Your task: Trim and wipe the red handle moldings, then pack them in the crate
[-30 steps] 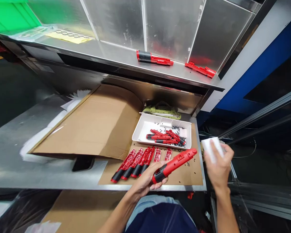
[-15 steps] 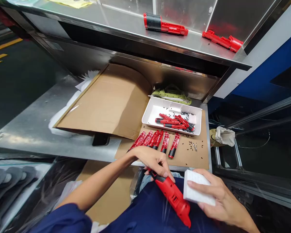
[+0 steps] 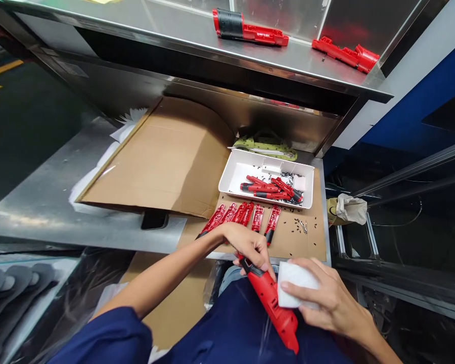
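Note:
My left hand [image 3: 250,247] grips the black upper end of a red plastic tool housing [image 3: 271,303], which slants down to the right over my lap. In my right hand [image 3: 326,293] is a white sponge block [image 3: 296,284], its left edge at the housing's side; whether they touch is hard to tell. Just beyond my left hand, several red and black housing halves [image 3: 257,218] lie in a row on a cardboard sheet [image 3: 291,247]. Behind them stands a white tray [image 3: 227,174] with more red housing parts [image 3: 267,191] and many tiny black pieces.
A large cardboard piece [image 3: 155,156] leans on the metal bench, with a dark phone-like object [image 3: 154,220] by its lower edge. Small metal bits [image 3: 302,226] lie near the tray. Two red parts [image 3: 265,35] rest on the upper shelf. A bag [image 3: 351,209] sits at the right.
My right hand has moved left with the sponge, bringing it closer to the housing. The left hand keeps its grip, and the housing has shifted slightly. The view has tilted a little.

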`<state>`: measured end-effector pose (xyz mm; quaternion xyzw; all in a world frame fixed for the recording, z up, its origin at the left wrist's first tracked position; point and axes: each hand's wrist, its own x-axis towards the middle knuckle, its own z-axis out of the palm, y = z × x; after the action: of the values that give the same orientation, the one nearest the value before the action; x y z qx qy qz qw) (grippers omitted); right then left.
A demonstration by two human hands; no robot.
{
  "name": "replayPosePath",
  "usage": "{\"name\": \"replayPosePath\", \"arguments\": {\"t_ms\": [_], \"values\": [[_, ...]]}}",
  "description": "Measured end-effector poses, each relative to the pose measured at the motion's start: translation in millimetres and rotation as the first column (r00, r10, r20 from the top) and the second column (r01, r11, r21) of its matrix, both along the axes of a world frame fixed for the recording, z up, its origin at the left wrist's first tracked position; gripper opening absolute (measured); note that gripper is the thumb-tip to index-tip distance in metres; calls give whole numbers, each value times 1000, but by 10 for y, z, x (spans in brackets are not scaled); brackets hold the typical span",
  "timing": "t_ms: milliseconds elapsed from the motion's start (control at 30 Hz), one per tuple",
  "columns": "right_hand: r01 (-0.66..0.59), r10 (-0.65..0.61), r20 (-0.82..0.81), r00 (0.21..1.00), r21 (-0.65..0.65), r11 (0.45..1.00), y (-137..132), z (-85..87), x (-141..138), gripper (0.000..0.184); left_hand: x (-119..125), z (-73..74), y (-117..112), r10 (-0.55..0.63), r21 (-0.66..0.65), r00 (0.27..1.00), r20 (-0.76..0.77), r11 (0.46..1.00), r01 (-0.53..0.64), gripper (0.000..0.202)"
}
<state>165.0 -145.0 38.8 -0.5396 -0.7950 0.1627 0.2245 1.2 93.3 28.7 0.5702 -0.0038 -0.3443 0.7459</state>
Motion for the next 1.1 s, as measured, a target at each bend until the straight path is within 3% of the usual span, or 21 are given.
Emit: {"name": "replayPosePath", "arguments": {"t_ms": [200, 400, 600, 800, 933, 1100], "values": [[-73, 75, 28, 997, -68, 995, 39, 43, 89, 57, 31, -22, 17, -64, 53, 996, 55, 997, 61, 46], [-60, 60, -3, 998, 13, 998, 169, -3, 100, 49, 34, 24, 6, -36, 38, 998, 42, 999, 34, 42], [-82, 82, -17, 997, -28, 996, 7, -29, 181, 52, 20, 34, 12, -49, 53, 998, 34, 997, 48, 46], [-50, 49, 11, 999, 32, 998, 111, 0, 146, 42, 48, 30, 1, -69, 53, 996, 48, 996, 67, 48], [-73, 73, 25, 997, 9, 997, -14, 30, 205, 50, 40, -10, -15, -34, 39, 999, 22, 999, 33, 48], [-89, 89, 33, 995, -24, 996, -74, 22, 248, 47, 48, -5, -27, -56, 35, 998, 21, 998, 56, 49]]}}
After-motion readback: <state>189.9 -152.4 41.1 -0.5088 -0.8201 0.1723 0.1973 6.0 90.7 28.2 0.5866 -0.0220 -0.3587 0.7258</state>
